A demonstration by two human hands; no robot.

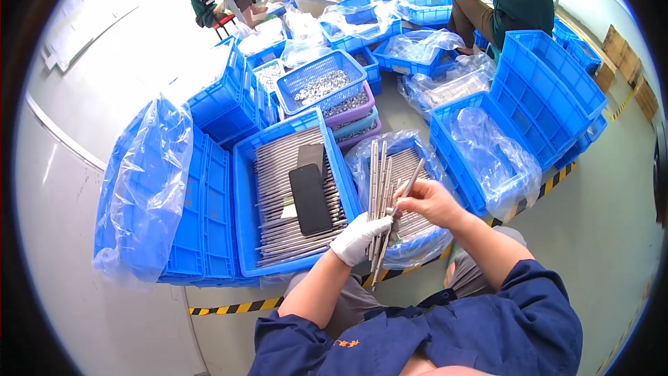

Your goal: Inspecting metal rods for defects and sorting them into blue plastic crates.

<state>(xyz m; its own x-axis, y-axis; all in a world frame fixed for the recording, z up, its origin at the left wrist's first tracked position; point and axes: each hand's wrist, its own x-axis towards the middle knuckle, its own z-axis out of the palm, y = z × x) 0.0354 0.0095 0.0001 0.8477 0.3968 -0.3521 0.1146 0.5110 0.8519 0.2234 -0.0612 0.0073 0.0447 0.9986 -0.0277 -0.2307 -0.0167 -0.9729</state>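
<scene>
My left hand (pixel 360 239), in a white glove, is closed around a bundle of thin metal rods (pixel 376 188) that stand up from my grip and also stick out below it. Bare and pinched, my right hand (pixel 433 202) holds a single metal rod (pixel 415 175), tilted, with its lower end close to my left fingertips. Under both hands, a blue bin lined with clear plastic (pixel 358 157) holds more rods. To the left, a blue bin (pixel 245 202) is filled with rods laid in rows; a black phone (pixel 309 198) lies on top of them.
Baskets of small metal parts (pixel 321 89) are stacked ahead. Empty-looking blue crates (pixel 536 90) and a plastic-lined bin (pixel 487 160) stand at the right, stacked crates (pixel 198 209) under plastic at the left. A person (pixel 515 0) sits at the far right. Striped tape (pixel 236 306) marks the floor.
</scene>
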